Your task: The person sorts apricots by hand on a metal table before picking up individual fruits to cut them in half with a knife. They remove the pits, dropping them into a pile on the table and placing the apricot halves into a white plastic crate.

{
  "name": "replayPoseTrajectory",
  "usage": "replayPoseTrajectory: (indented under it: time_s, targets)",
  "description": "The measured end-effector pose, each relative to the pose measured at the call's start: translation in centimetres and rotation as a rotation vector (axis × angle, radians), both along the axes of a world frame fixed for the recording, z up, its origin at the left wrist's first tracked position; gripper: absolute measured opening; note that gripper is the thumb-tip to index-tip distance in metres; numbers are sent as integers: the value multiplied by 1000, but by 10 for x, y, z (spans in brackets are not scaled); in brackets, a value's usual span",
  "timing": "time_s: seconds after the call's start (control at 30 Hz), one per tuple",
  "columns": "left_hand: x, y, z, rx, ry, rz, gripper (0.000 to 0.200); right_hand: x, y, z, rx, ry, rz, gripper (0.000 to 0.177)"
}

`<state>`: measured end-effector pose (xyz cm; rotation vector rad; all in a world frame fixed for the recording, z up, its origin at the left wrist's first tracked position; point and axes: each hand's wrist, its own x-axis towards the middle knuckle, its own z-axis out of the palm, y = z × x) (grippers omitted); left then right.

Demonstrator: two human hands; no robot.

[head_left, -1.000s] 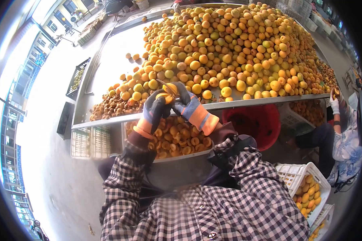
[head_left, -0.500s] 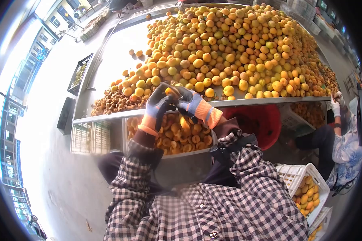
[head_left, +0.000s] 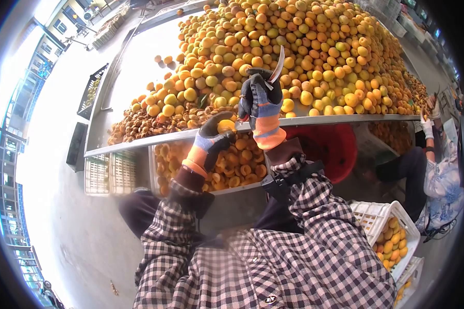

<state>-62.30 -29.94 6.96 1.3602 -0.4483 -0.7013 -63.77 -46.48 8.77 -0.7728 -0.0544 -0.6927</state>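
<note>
My left hand, in a dark glove with an orange cuff, is closed around an apricot near the table's front edge. Whether that fruit is whole or halved is hard to tell. Just to its right and higher, my gloved right hand grips a small curved knife, its blade pointing up and away from me. Below both hands, a crate of halved apricots sits under the table edge. A large heap of whole apricots covers the table beyond, and brown pits lie piled at its front left.
The metal table rim runs across in front of me. A red tub stands beneath it on the right. White crates with apricots are at my lower right, and a co-worker sits at the far right.
My hands have moved apart: the right one rose with the knife, whose blade now shows, while the left stays low with the apricot. The whole view has shifted slightly.
</note>
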Motion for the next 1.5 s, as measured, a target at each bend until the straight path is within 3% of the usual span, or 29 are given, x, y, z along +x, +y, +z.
replayPoseTrajectory:
  time_s: [0.13, 0.33, 0.37, 0.43, 0.47, 0.67, 0.73, 0.77, 0.87, 0.9, 0.97, 1.0, 1.03, 1.1, 1.17, 1.23, 1.43, 1.5]
  targets:
    - [2, 0, -15, 60, 62, -12, 43, -2, 5, 6, -41, -23, -40, 20]
    - [1, -13, -18, 72, -77, 67, 33, -4, 18, 5, -106, -36, -100, 17]
    - [4, -16, -25, 99, -220, 53, 31, -4, 17, 4, -87, -56, -59, 17]
    - [0, -24, -27, 57, -228, 69, 31, 3, 15, -1, -156, -74, -151, 25]
    - [7, -28, -29, 62, -470, 65, 33, 8, 11, -2, -145, -86, -132, 26]
    - [16, -35, -48, 95, -617, 60, 33, 13, 2, -9, -37, 40, -162, 26]
    - [17, -36, -55, 51, -544, 22, 33, 14, 3, -11, -127, 66, -151, 22]
    - [17, -36, -59, 8, -471, -11, 34, 17, 6, -19, -98, -54, -109, 18]
    - [15, -38, -60, -21, -372, -7, 36, 6, 17, -10, -515, 49, -362, 12]
    - [15, -37, -59, -33, -325, -1, 37, 7, 16, -11, -513, 51, -360, 12]
    - [18, -32, -60, 25, -433, -2, 36, 19, 9, -14, -229, 3, -297, 18]
    - [18, -32, -56, 80, -472, -2, 35, 20, 2, -17, -32, -9, -121, 24]
    - [14, -33, -44, 135, -510, -2, 34, 18, 0, -14, -32, -13, -122, 24]
    - [6, -32, -28, 154, -426, 24, 32, 14, -1, -9, 231, 308, -155, 28]
    - [7, -30, -24, 199, -590, 37, 31, 14, 0, -11, 268, 311, -163, 27]
    - [14, -29, -38, 165, -554, 16, 30, 14, -2, -15, 263, 262, -160, 26]
    - [12, -27, -27, 266, -733, -1, 33, 14, 2, -13, -8, 22, -192, 24]
    - [15, -28, -42, 82, -524, 6, 37, 13, 5, -7, -226, -56, -240, 23]
